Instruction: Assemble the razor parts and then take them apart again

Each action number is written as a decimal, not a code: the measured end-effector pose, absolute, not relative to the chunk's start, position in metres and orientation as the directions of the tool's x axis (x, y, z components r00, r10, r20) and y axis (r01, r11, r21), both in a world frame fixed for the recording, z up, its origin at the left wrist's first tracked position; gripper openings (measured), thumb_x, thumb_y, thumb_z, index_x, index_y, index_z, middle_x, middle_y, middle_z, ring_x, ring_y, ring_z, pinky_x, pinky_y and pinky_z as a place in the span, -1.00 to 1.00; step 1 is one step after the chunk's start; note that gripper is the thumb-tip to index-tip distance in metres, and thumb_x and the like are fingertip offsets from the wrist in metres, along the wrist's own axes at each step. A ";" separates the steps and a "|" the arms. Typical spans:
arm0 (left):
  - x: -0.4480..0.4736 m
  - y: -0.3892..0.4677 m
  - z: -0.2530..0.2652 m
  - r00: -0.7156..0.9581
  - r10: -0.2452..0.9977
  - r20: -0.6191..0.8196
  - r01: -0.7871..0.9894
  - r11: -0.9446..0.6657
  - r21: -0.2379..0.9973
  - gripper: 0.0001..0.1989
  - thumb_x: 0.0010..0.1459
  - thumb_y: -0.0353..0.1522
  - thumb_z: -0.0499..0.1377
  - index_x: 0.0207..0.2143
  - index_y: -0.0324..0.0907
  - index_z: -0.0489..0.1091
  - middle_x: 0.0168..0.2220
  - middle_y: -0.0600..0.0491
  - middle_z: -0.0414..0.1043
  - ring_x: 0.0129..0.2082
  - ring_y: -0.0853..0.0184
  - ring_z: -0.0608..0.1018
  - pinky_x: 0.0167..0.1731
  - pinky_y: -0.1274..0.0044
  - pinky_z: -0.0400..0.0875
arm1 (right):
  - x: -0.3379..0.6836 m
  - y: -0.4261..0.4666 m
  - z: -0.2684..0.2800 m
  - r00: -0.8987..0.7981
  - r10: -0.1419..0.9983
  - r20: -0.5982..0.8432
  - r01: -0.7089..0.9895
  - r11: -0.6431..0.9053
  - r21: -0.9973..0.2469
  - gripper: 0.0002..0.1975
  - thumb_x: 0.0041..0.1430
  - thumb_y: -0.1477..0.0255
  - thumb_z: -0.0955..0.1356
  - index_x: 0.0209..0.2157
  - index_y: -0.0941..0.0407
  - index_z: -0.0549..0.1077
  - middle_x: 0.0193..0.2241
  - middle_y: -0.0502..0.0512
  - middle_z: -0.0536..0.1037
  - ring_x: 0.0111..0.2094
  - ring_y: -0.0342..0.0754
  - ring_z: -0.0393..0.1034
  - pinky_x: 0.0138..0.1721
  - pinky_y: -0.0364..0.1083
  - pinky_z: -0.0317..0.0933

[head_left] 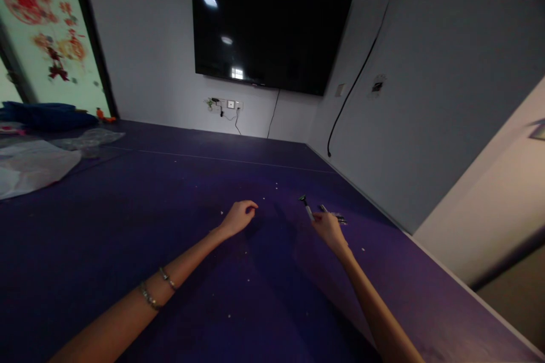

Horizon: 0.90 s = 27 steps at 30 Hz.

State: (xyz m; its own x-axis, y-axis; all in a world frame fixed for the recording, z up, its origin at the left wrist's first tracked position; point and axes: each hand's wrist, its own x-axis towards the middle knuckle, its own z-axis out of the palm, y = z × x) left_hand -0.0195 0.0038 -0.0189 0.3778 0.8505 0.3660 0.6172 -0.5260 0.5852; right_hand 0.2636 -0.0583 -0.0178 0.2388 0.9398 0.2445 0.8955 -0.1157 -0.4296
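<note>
In my right hand (329, 231) is a razor (309, 211) with a pale handle and a dark, greenish head. The fingers close on the lower handle, and the head points away from me to the upper left. Just beyond that hand, a thin dark-and-pale stick-like item (323, 208) and a small clear packet with dark markings (340, 218) lie on the purple surface (272, 306). My left hand (239, 218) hovers over the surface to the left, its fingers curled toward the thumb with nothing visible between them.
Small white bits (264, 198) are scattered over the purple surface. At the far left lie a white plastic bag (34, 165), clear plastic wrapping (91, 139) and a dark blue cloth item (49, 116). A black cable (357, 82) hangs along the right wall; a television (268, 28) is mounted ahead.
</note>
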 end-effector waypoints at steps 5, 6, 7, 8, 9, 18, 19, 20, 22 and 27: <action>0.044 -0.003 -0.026 0.438 0.877 0.196 0.488 -0.416 0.768 -0.75 0.11 -0.38 0.01 -0.37 -0.29 0.46 -0.39 -0.06 0.51 -0.46 0.37 0.51 -0.43 0.57 0.36 | 0.215 -0.068 -0.004 0.105 0.934 0.341 0.940 0.019 -0.340 -0.76 0.05 0.50 0.23 -0.37 0.15 0.54 -0.44 0.12 0.54 -0.40 -0.06 0.42 -0.45 -0.21 0.09; 0.051 -0.002 -0.028 0.427 0.894 0.137 0.479 -0.352 0.804 -0.71 0.13 -0.33 -0.01 -0.38 -0.31 0.45 -0.43 -0.07 0.50 -0.52 0.38 0.49 -0.53 0.58 0.34 | 0.206 -0.071 -0.003 0.085 0.931 0.356 0.946 0.037 -0.321 -0.76 0.05 0.52 0.23 -0.37 0.14 0.53 -0.42 0.12 0.54 -0.39 -0.06 0.41 -0.44 -0.21 0.10; 0.056 -0.002 -0.028 0.413 0.906 0.090 0.474 -0.298 0.829 -0.66 0.15 -0.28 -0.03 -0.40 -0.32 0.45 -0.45 -0.08 0.49 -0.57 0.39 0.48 -0.58 0.59 0.30 | 0.197 -0.073 -0.002 0.060 0.930 0.364 0.950 0.058 -0.306 -0.76 0.06 0.53 0.22 -0.36 0.14 0.53 -0.40 0.13 0.53 -0.38 -0.07 0.41 -0.41 -0.21 0.11; 0.060 -0.002 -0.027 0.396 0.916 0.057 0.470 -0.256 0.844 -0.62 0.15 -0.23 -0.03 -0.41 -0.32 0.44 -0.47 -0.07 0.49 -0.60 0.39 0.46 -0.62 0.60 0.27 | 0.190 -0.075 -0.002 0.038 0.931 0.364 0.952 0.077 -0.296 -0.75 0.06 0.55 0.22 -0.35 0.14 0.52 -0.38 0.14 0.52 -0.36 -0.07 0.40 -0.39 -0.21 0.12; 0.062 -0.002 -0.025 0.385 0.922 0.045 0.471 -0.238 0.849 -0.59 0.14 -0.18 -0.03 -0.43 -0.32 0.44 -0.50 -0.06 0.48 -0.62 0.40 0.45 -0.64 0.61 0.25 | 0.184 -0.077 -0.003 0.016 0.932 0.362 0.952 0.096 -0.290 -0.75 0.06 0.56 0.21 -0.34 0.15 0.51 -0.36 0.15 0.51 -0.34 -0.08 0.40 -0.36 -0.21 0.14; 0.049 -0.003 0.001 0.333 0.928 0.167 0.685 -0.360 0.633 -0.58 0.05 -0.12 0.06 -0.62 -0.26 0.43 -0.64 -0.05 0.41 -0.54 0.31 0.48 -0.57 0.59 0.17 | 0.151 -0.088 -0.009 -0.080 0.924 0.375 0.973 0.154 -0.171 -0.65 0.07 0.66 0.16 -0.15 0.24 0.42 -0.23 0.30 0.42 -0.19 0.05 0.30 -0.14 -0.07 0.19; 0.048 -0.002 0.002 0.322 0.934 0.153 0.694 -0.343 0.634 -0.60 0.04 -0.13 0.07 -0.62 -0.26 0.43 -0.66 -0.03 0.39 -0.54 0.32 0.47 -0.58 0.60 0.16 | 0.148 -0.089 -0.009 -0.086 0.922 0.378 0.974 0.158 -0.162 -0.64 0.07 0.67 0.15 -0.14 0.24 0.41 -0.23 0.31 0.42 -0.19 0.05 0.30 -0.15 -0.06 0.19; 0.047 -0.001 0.002 0.317 0.938 0.138 0.698 -0.329 0.637 -0.60 0.03 -0.15 0.08 -0.64 -0.26 0.43 -0.69 -0.01 0.36 -0.56 0.33 0.46 -0.59 0.60 0.16 | 0.146 -0.090 -0.008 -0.091 0.919 0.383 0.974 0.162 -0.158 -0.63 0.07 0.68 0.14 -0.13 0.24 0.41 -0.22 0.31 0.41 -0.19 0.05 0.29 -0.17 -0.05 0.20; 0.044 0.002 0.003 0.323 0.940 0.107 0.692 -0.312 0.651 -0.62 0.03 -0.18 0.07 -0.65 -0.27 0.42 -0.73 0.02 0.32 -0.61 0.37 0.44 -0.61 0.61 0.16 | 0.140 -0.092 -0.007 -0.105 0.915 0.390 0.973 0.176 -0.152 -0.64 0.09 0.67 0.14 -0.13 0.23 0.40 -0.22 0.30 0.41 -0.20 0.04 0.29 -0.18 -0.06 0.21; 0.030 0.016 0.004 0.320 0.947 0.003 0.725 -0.246 0.644 -0.64 0.05 -0.24 0.04 -0.62 -0.29 0.43 -0.72 0.02 0.32 -0.71 0.42 0.37 -0.65 0.61 0.21 | 0.141 -0.096 0.002 -0.139 0.912 0.386 0.957 0.224 -0.185 -0.74 0.18 0.48 0.18 -0.26 0.19 0.47 -0.31 0.22 0.46 -0.24 -0.01 0.34 -0.16 -0.11 0.18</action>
